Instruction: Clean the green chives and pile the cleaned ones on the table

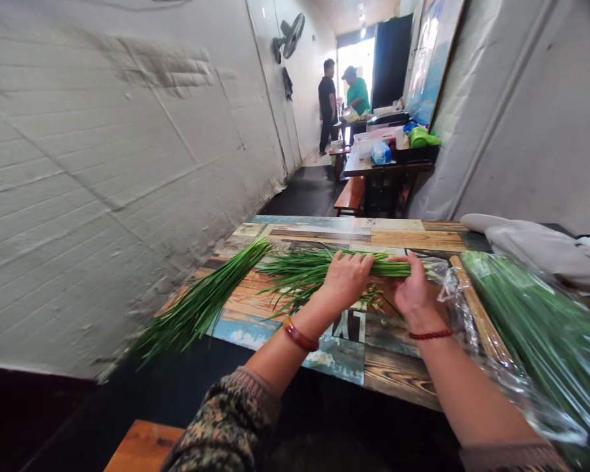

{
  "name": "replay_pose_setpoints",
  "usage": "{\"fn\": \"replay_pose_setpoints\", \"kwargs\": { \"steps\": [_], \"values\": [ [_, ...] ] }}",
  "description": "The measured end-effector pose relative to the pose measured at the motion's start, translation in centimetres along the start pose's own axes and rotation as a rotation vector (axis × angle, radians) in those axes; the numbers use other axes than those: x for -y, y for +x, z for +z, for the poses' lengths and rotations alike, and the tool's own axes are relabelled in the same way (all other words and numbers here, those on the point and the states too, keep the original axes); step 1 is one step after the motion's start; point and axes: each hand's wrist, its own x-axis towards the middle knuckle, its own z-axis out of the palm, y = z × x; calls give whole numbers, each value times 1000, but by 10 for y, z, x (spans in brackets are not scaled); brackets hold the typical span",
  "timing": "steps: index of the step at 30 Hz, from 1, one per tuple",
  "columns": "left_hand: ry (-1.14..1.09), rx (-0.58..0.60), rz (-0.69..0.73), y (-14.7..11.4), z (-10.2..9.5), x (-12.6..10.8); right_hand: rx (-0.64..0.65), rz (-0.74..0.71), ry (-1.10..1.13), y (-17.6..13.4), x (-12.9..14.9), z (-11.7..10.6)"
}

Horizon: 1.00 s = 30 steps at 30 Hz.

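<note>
A bunch of long green chives (295, 267) lies across the patterned table, with its leafy ends to the left. My left hand (348, 278) is closed over the middle of the bunch. Further right, my right hand (413, 288) grips the stem end, thumb up; some of its fingers are hidden behind the stalks. Small trimmed bits (372, 299) are scattered on the table below the bunch, between my hands. To the left lies a second pile of chives (216, 288), its leaf tips hanging past the table edge.
Clear plastic wrap (452, 288) and a large bagged bundle of greens (535, 321) lie at the right. A grey cloth item (535, 246) is behind them. Beyond stand a bench (350, 195), a cluttered table (364, 167) and two people. A wall runs along the left.
</note>
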Motion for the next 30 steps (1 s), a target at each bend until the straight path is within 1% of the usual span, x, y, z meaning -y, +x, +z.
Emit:
{"fn": "replay_pose_setpoints", "kwargs": {
  "steps": [3,6,9,11,14,16,18,19,22,25,28,30],
  "values": [
    [-25,23,46,-2,-6,5,0,71,56,-1,-2,1],
    [-66,70,29,-5,-9,8,14,95,78,-3,-3,4],
    [-14,108,16,-9,-11,8,38,102,63,-6,-4,6],
    [41,103,30,-12,-15,8,64,125,36,-8,-5,6],
    [77,74,31,-18,-23,15,163,201,9,-11,-7,5],
    [93,53,-15,-23,-28,29,272,252,0,-12,-9,5],
    [127,41,-99,-30,-32,53,362,277,-28,-14,-11,5],
    [151,38,-143,-35,-34,68,383,282,-49,-14,-12,4],
    [228,50,-308,-53,-39,123,371,295,-98,-12,-16,2],
    [271,87,-444,-76,-41,180,352,300,-120,-9,-20,-1],
    [298,109,-612,-99,-33,227,358,295,-151,-7,-24,-5],
    [315,126,-725,-115,-20,248,353,293,-169,-6,-26,-7]
  ]
}}
